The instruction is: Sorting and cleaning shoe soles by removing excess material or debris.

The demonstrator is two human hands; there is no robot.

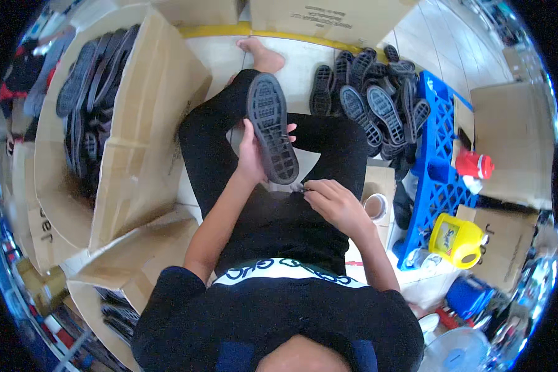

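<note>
The person is sitting on the pale tiled floor (304, 62) with black-trousered legs bent, holding a black rubber shoe sole (271, 127) up over the lap. The sole is long and oval, matte, with its tread side facing up: a grid of small raised blocks is showing across the forefoot and heel. The left hand (249, 155) is gripping it from the left edge, fingers wrapping round behind so that their tips are showing at its right side. The right hand (328, 198) is closing in a pinch just below the sole's lower end, thumb and fingers pressing on something small and thin (too small to tell what it is).

To the right of the knees, a loose pile of soles (372, 102) of the same dark, ridged kind is lying on the floor, leaning against a blue plastic pallet (437, 167) with an open lattice. A red bottle (474, 164) and a yellow jug (456, 239) are resting at the pallet's edge, and a roll of tape (376, 206) is sitting just beside the right forearm. On the left, a big corrugated cardboard box (136, 124) is lying open, with more black soles (90, 80) stacked inside it; its flap is crowding close against the left thigh. A bare foot (263, 56) is reaching toward further cardboard at the top.
</note>
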